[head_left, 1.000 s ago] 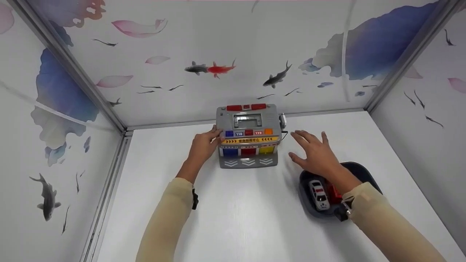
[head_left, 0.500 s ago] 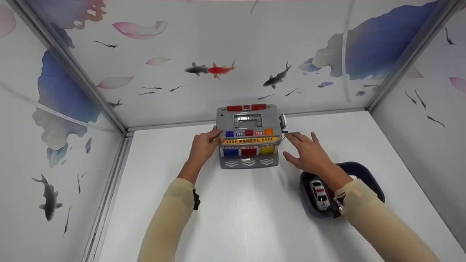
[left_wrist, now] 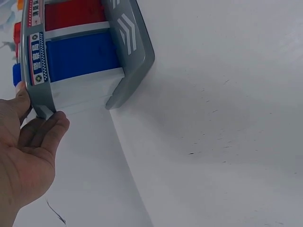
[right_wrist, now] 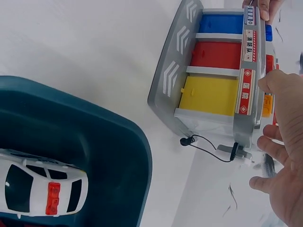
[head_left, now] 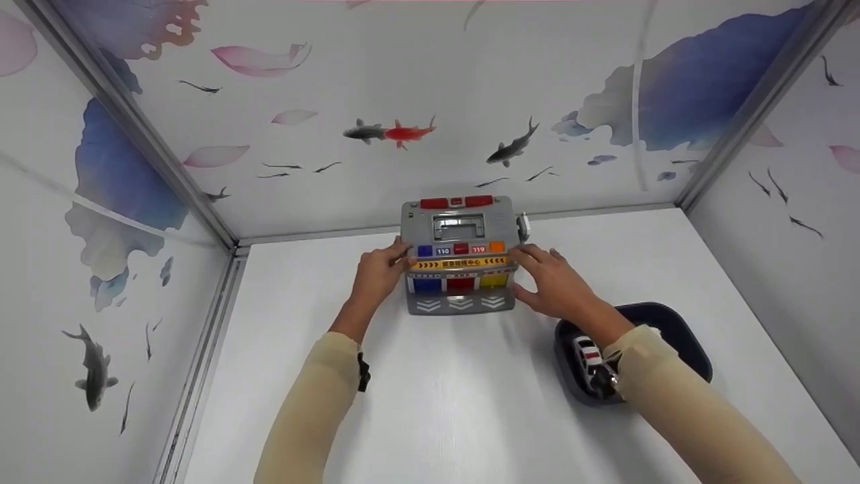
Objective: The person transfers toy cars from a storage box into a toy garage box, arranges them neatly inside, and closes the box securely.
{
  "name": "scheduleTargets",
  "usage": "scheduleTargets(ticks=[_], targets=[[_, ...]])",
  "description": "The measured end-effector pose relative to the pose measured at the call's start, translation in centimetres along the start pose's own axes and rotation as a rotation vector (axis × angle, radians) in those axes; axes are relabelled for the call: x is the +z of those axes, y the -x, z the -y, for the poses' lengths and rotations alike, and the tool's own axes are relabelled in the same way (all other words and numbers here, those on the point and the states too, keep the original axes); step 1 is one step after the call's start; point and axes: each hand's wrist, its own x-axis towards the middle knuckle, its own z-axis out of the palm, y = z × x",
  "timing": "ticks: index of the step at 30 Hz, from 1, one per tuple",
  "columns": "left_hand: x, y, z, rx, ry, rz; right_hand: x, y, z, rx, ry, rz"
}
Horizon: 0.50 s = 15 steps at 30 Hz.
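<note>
A grey toy garage (head_left: 497, 225) stands at the back of the table, with blue, red and yellow doors above a ramp marked by white arrows. My left hand (head_left: 376, 275) pinches the left edge of its roof, thumb on one side and fingertips below in the left wrist view. On the right, my right hand (head_left: 552, 286) reaches the roof's front corner; in the right wrist view its thumb lies at the roof edge and its other fingers (right_wrist: 274, 149) are spread. A black cord (right_wrist: 208, 142) with a small black end dangles at the garage's right side.
A dark bin (head_left: 672, 329) sits right of the garage, under my right forearm. Inside it lies a white toy car (right_wrist: 35, 187) with a red roof light. Printed panels (head_left: 302, 195) wall the table (head_left: 437, 403) at the back and sides.
My right hand has moved left from beside the garage to its right roof corner. The left hand keeps its grip, and the garage stands in about the same place.
</note>
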Motion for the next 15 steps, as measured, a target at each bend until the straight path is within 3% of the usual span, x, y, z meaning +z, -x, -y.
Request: scheduleTargets(ticks=[15], targets=[[0.26, 0.05, -0.28, -0.033, 0.018, 0.012, 0.6, -0.62, 0.83, 0.023, -0.044, 0.046]])
